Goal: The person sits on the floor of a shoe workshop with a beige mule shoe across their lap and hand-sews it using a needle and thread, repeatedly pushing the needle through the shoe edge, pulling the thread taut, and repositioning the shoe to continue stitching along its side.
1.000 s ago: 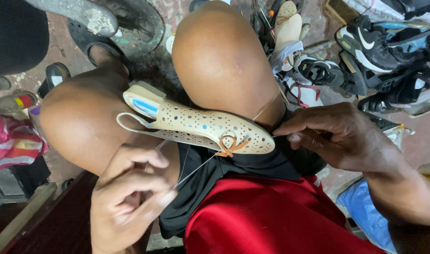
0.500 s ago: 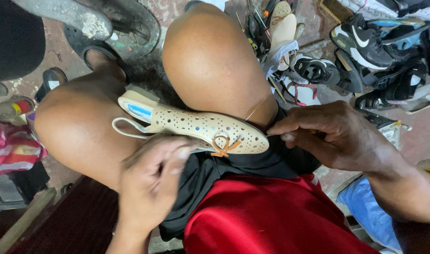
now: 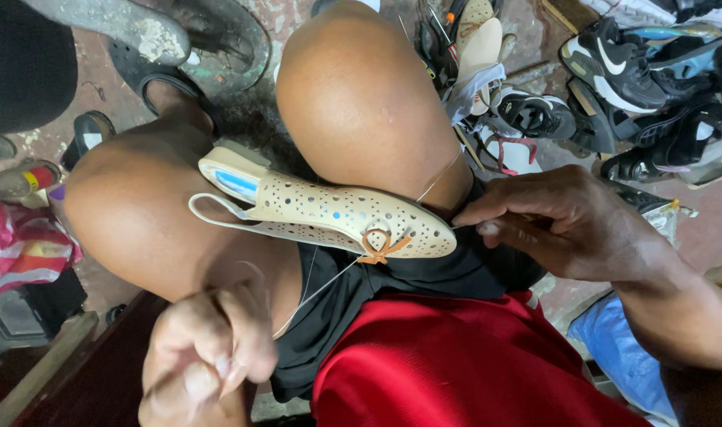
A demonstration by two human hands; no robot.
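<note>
- The beige perforated shoe (image 3: pixel 337 217) lay wedged between the person's bare knees, toe to the right.
- The left hand (image 3: pixel 211 356), near left, was fisted on a thin thread (image 3: pixel 321 289) pulled taut.
- The right hand (image 3: pixel 566 225) pinched closed at the toe; what it gripped was hidden.
- Judged: keep tension even, shoe clamped.
- No containers; loose shoes (image 3: pixel 629 71) lay far right.

The person wore a red shirt (image 3: pixel 456 372) over black shorts (image 3: pixel 424 273), with knees and arms bare. Neither the left hand (image 3: pixel 207 356) nor the right hand (image 3: pixel 562 221) bore gloves, and the forearms had no sleeves.
</note>
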